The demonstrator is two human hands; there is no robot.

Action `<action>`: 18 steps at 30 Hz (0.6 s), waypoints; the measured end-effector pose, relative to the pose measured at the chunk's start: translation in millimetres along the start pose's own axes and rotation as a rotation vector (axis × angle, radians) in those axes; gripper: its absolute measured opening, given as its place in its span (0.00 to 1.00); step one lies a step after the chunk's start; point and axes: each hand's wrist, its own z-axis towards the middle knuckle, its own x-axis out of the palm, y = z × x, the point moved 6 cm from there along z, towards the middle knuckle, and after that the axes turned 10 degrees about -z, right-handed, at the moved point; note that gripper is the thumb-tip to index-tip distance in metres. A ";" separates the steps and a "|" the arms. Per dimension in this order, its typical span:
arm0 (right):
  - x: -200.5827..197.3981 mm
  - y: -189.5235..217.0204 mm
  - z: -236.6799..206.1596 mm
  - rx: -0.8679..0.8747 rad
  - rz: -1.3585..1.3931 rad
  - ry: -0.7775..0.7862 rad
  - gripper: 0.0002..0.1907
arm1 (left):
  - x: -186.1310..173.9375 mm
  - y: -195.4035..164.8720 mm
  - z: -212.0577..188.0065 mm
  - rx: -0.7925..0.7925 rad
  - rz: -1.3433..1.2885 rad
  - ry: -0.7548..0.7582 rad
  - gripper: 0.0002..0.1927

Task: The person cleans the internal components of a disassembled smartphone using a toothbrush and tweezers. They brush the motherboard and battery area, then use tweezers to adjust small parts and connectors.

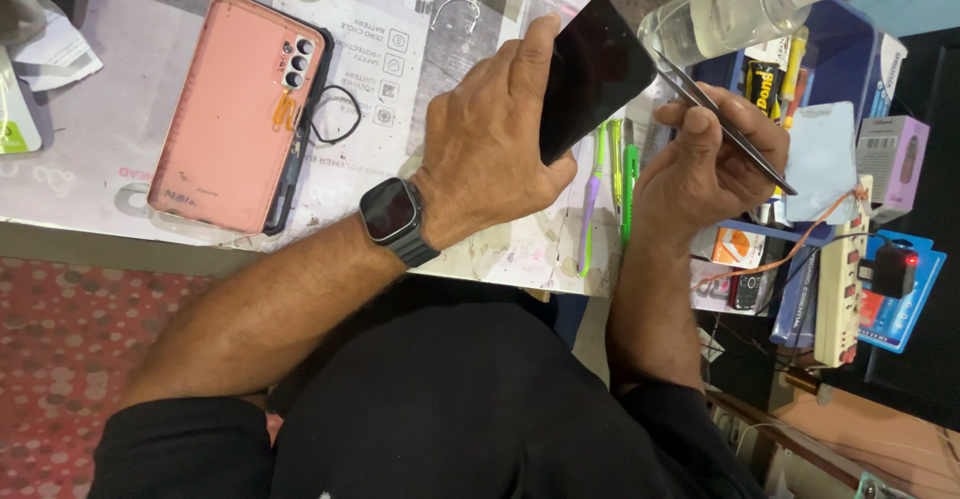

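We look down from head height at a cluttered repair bench (120,149), its pale top scuffed, stained and partly covered by a printed plastic sheet.

The left hand (490,149) is closed around a black phone (590,74), a thin, glossy slab with rounded corners. The thumb presses along its upper edge and the fingers wrap behind it. We see the phone raised above the bench near the middle of the view, tilted on a diagonal, its dark surface smooth and unlit. A black smartwatch (390,211) with a square, dark face and a matte strap sits on the left wrist.

The right hand (705,164) is clenched around slim metal tweezers (725,129), long and pointed, held between thumb and fingers. Their tip reaches up toward the lower right edge of the phone; we cannot tell whether it touches.

Flat on the bench to the left lies a second phone in a salmon-pink case (235,114), back upward, with a column of round camera lenses. A thin black wire loop (335,119) rests just beside it.

Under the hands lie green and purple plastic tools (610,189), narrow and stick-like. At top right a clear plastic spray bottle (745,4) leans over a blue tray (850,44) of small items. Further right stand a white power strip (840,279) and a small purple box (893,159). The person wears black sleeves.
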 end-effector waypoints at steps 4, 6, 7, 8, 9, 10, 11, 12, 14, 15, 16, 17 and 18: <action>-0.2 -1.1 -0.2 0.011 0.008 0.008 0.12 | -0.5 0.0 -0.1 0.004 0.008 -0.006 0.53; -0.3 -1.3 -0.3 0.014 0.025 0.012 0.12 | -0.5 0.1 -0.1 0.001 0.013 -0.008 0.52; -0.7 -2.0 -0.2 0.027 0.034 0.010 0.12 | -0.6 0.0 0.1 0.004 0.014 -0.011 0.52; -1.1 -2.6 -0.2 0.040 0.043 0.008 0.13 | -0.8 -0.2 0.3 0.007 0.015 -0.014 0.52; -1.7 -2.9 -0.1 0.048 0.046 0.009 0.13 | -0.8 -0.4 0.4 0.009 0.015 -0.016 0.52; -2.4 -3.3 0.0 0.055 0.050 0.011 0.13 | -0.3 0.5 0.8 -0.008 0.016 -0.011 0.51; -3.2 -3.3 0.2 0.057 0.049 0.015 0.14 | 0.3 1.5 1.2 -0.025 0.017 -0.006 0.51; -4.0 -4.1 0.3 0.067 0.058 0.020 0.14 | 0.7 2.6 1.7 -0.041 0.019 -0.001 0.50; -6.0 -6.4 0.8 0.097 0.085 0.031 0.14 | 1.5 3.7 2.5 -0.055 0.022 0.011 0.50; -6.7 -8.1 1.0 0.118 0.112 0.042 0.14 | 2.1 4.3 2.7 -0.062 0.023 0.017 0.50; -7.4 -9.5 1.2 0.139 0.138 0.052 0.15 | 1.7 4.3 2.5 -0.061 0.017 0.010 0.50; -7.4 -11.2 1.4 0.161 0.174 0.068 0.14 | 1.4 4.3 2.0 -0.060 0.011 0.003 0.50; -7.5 -12.4 1.4 0.186 0.205 0.083 0.14 | 1.2 4.5 1.6 -0.058 0.005 -0.004 0.50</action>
